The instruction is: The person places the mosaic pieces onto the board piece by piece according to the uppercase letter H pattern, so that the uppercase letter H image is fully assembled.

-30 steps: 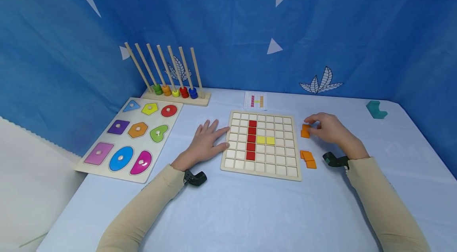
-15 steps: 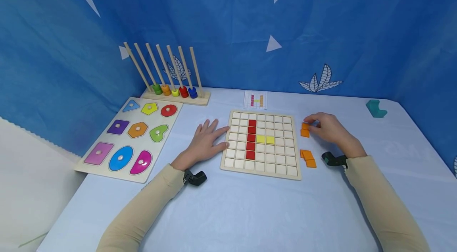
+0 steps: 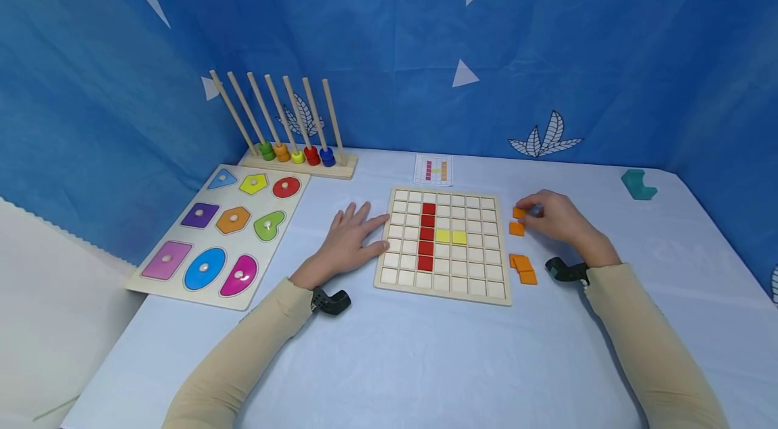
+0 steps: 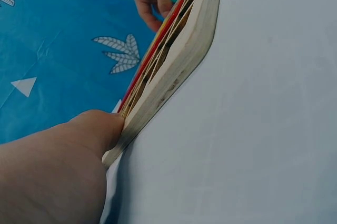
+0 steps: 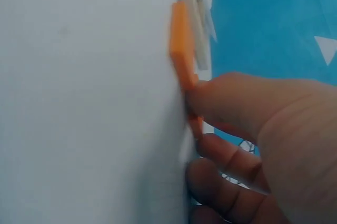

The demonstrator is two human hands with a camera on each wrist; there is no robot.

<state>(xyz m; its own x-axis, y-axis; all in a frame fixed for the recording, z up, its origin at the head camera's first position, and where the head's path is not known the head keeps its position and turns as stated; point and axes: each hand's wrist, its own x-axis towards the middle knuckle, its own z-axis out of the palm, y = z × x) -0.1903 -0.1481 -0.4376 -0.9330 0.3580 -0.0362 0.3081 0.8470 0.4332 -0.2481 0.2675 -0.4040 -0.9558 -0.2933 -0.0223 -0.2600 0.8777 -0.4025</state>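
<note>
A wooden grid board (image 3: 504, 297) holds a column of several red tiles (image 3: 427, 234) and two yellow tiles (image 3: 458, 238). My left hand (image 3: 346, 244) lies spread at its left edge; the left wrist view shows the thumb (image 4: 100, 129) against the board's side. Right of the board, my right hand (image 3: 556, 219) pinches an orange tile (image 3: 519, 212) between thumb and index finger, low over the table. A second orange tile (image 3: 516, 230) sits just in front of it, also seen close to the thumb in the right wrist view. Several more orange tiles (image 3: 527, 277) lie overlapping nearer me.
A pattern card (image 3: 433, 170) lies behind the board. Left stand a shape puzzle board (image 3: 200, 230) with knobbed pieces and a peg stand (image 3: 346, 169) with coloured rings. At the back right lies a teal piece (image 3: 637, 184). A blue curtain (image 3: 389, 44) closes off the back.
The two orange tiles by my right hand, overlapping before, now show a gap between them, the nearer one slightly closer to me. My left hand stays in place at the board.
</note>
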